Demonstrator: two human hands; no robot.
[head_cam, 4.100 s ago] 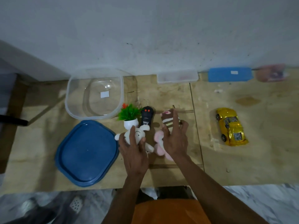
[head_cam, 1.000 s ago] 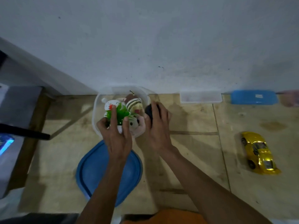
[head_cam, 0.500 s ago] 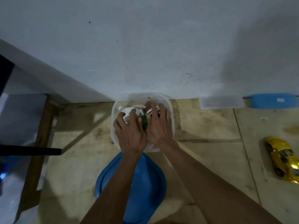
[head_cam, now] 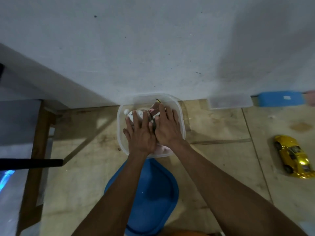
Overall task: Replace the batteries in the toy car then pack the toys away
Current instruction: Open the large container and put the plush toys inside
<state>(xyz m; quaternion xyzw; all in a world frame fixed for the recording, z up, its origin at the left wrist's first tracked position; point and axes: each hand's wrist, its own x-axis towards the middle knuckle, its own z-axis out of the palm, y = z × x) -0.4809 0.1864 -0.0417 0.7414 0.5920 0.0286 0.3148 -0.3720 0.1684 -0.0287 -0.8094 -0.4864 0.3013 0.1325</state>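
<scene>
A pale wooden counter (head_cam: 213, 167) runs along a white wall (head_cam: 153, 40). On it, left to right: a blue lid (head_cam: 158, 198) under the forearms, a clear lid (head_cam: 230, 103), a blue box (head_cam: 279, 98) by the wall. The clear container (head_cam: 181, 116) holds soft toys (head_cam: 136, 114); the left hand (head_cam: 141, 133) and right hand (head_cam: 168, 128) press flat on them, fingers (head_cam: 162, 111) straight. The shiny yellow toy car (head_cam: 294, 156) lies far right, outside the container.
</scene>
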